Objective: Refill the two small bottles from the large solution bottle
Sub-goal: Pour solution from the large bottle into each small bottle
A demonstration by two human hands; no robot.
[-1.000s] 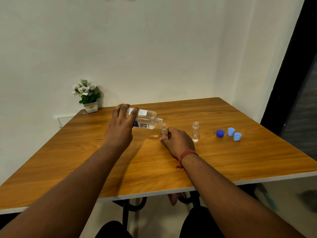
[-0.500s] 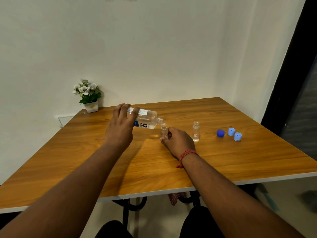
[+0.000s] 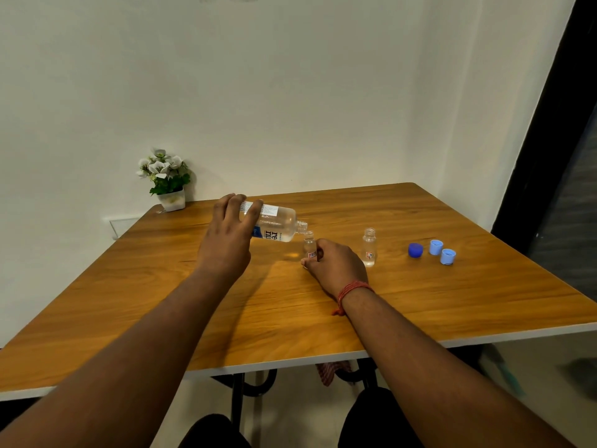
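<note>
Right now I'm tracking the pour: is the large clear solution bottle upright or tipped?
Tipped. The large clear solution bottle lies nearly level in the left hand, its open neck beside the small clear bottle.

both forearms are bare to the bottom edge of the view, with no sleeves showing. the left hand wears nothing. a red thread band of several strands wraps the wrist of the right hand, with a short loose end hanging off it. dark trousers cover both knees below the table edge.
</note>
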